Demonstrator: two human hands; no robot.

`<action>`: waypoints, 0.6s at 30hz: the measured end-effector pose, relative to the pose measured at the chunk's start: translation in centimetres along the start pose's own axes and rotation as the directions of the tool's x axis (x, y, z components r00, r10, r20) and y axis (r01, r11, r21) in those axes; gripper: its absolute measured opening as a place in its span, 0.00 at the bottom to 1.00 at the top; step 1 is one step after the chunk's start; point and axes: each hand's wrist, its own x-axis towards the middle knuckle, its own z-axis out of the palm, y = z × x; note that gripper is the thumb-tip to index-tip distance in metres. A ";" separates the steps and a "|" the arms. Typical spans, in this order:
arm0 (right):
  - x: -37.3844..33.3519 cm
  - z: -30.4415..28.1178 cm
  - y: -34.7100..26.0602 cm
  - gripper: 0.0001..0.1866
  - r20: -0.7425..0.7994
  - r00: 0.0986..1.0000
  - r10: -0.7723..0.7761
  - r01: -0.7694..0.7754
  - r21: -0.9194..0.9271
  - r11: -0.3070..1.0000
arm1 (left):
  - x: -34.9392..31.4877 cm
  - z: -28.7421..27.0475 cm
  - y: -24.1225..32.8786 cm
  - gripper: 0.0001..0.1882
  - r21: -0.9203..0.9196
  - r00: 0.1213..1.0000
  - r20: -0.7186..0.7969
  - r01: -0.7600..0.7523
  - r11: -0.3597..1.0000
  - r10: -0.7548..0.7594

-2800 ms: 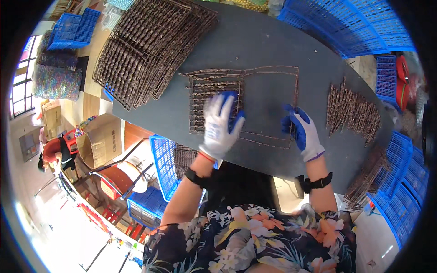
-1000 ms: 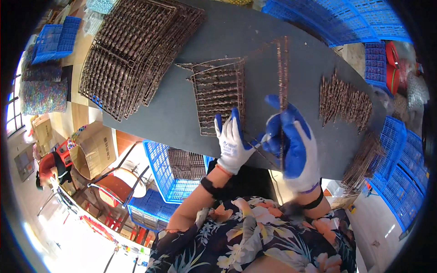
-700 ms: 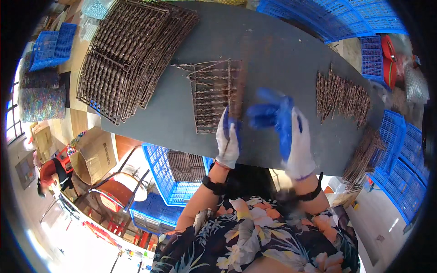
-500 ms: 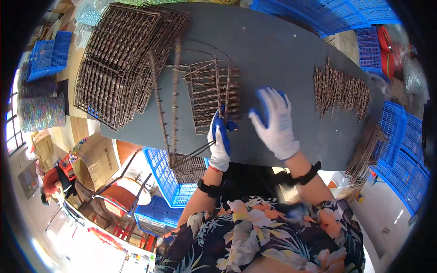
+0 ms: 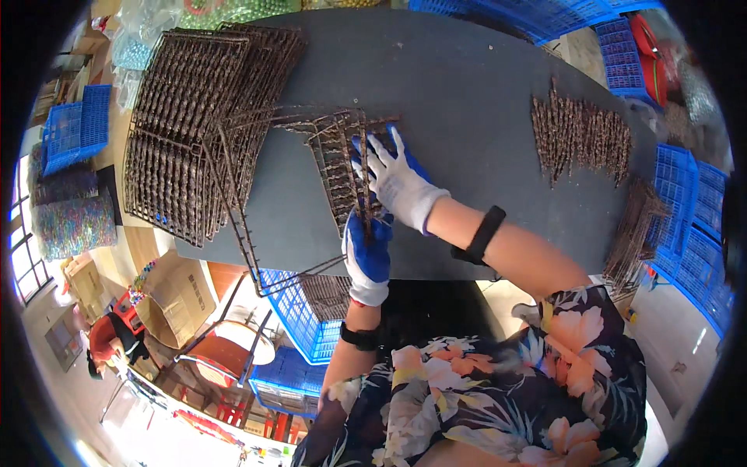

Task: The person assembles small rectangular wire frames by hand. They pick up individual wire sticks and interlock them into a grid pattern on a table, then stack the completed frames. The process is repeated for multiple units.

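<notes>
A dark brown openwork frame (image 5: 246, 233) with thin bars stands up off the table at centre left. A slatted panel (image 5: 330, 167) of the same brown rods lies beside it on the table. My left hand (image 5: 366, 261), in a white glove with blue palm, is closed around the frame's near upright at its lower end. My right hand (image 5: 403, 187), gloved alike, lies over the panel's right side with its fingers spread, touching the upright and rods. What sits under its fingertips is hidden. A pile of short twisted brown rods (image 5: 580, 138) lies at the right.
Slatted brown panels (image 5: 183, 140) are stacked on the dark table (image 5: 459, 86) at the left. More brown pieces (image 5: 634, 233) hang at the right edge. A blue crate (image 5: 311, 346) stands below the near edge. Another person (image 5: 109, 338) bends over at lower left.
My right hand has moved left from the bare table onto the panel. The frame has swung left and down, while my left hand keeps its hold. The whole view has shifted slightly.
</notes>
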 end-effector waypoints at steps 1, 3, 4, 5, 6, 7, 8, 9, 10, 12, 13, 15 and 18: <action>0.6 -0.5 0.5 0.51 0.039 0.999 -0.009 0.008 0.031 0.999 | -0.1 -0.4 -0.4 0.14 0.181 0.994 0.032 -0.106 0.978 0.102; 1.3 -1.1 1.4 0.55 0.080 0.997 0.005 -0.010 0.069 0.998 | -0.3 -0.8 -0.5 0.17 0.097 0.993 0.053 -0.108 0.989 0.103; 1.5 -1.3 1.9 0.56 0.094 0.995 0.011 -0.020 0.088 0.996 | -0.5 -0.7 -0.3 0.20 0.056 0.993 0.068 -0.102 0.993 0.098; 1.7 -1.5 2.3 0.57 0.109 0.994 0.017 -0.029 0.107 0.994 | -0.5 -1.0 -0.1 0.23 -0.041 0.996 0.068 -0.048 0.998 0.051; 2.0 -1.7 2.6 0.59 0.120 0.993 0.016 -0.031 0.126 0.991 | -0.6 -1.3 0.1 0.26 -0.136 0.998 0.066 0.003 0.991 0.007; 2.1 -1.4 3.0 0.56 0.066 0.998 -0.004 -0.007 0.163 0.987 | -0.6 -1.5 0.1 0.29 -0.162 0.997 0.079 0.011 0.987 0.001; 2.4 -1.5 3.4 0.56 0.077 0.997 -0.011 -0.001 0.162 0.987 | -0.6 -1.6 0.1 0.31 -0.188 0.996 0.092 0.021 0.982 -0.003; 2.4 -1.9 3.5 0.56 0.091 0.996 -0.022 0.006 0.164 0.986 | -0.4 -2.1 0.3 0.31 -0.224 0.988 0.157 0.032 0.974 0.004; 2.5 -2.1 3.6 0.56 0.105 0.994 -0.032 0.014 0.166 0.986 | -0.4 -2.3 0.4 0.30 -0.251 0.986 0.169 0.052 0.967 -0.009; 2.5 -1.7 3.5 0.55 0.075 0.997 -0.022 0.004 0.229 0.973 | -0.4 -2.0 1.1 0.28 -0.296 0.988 0.143 0.098 0.950 -0.057; 2.4 -1.4 3.5 0.55 0.061 0.998 -0.015 -0.001 0.260 0.966 | -0.3 -1.8 1.4 0.26 -0.317 0.990 0.106 0.123 0.940 -0.094; 2.2 -0.1 2.6 0.55 -0.066 0.997 0.043 -0.014 0.389 0.921 | 0.1 -2.2 1.0 0.23 -0.333 0.992 0.125 0.039 0.942 0.004; 2.3 2.1 1.1 0.54 -0.140 0.983 0.116 -0.048 0.417 0.908 | 0.1 -0.4 2.1 0.15 -0.157 0.999 0.028 -0.034 0.987 0.039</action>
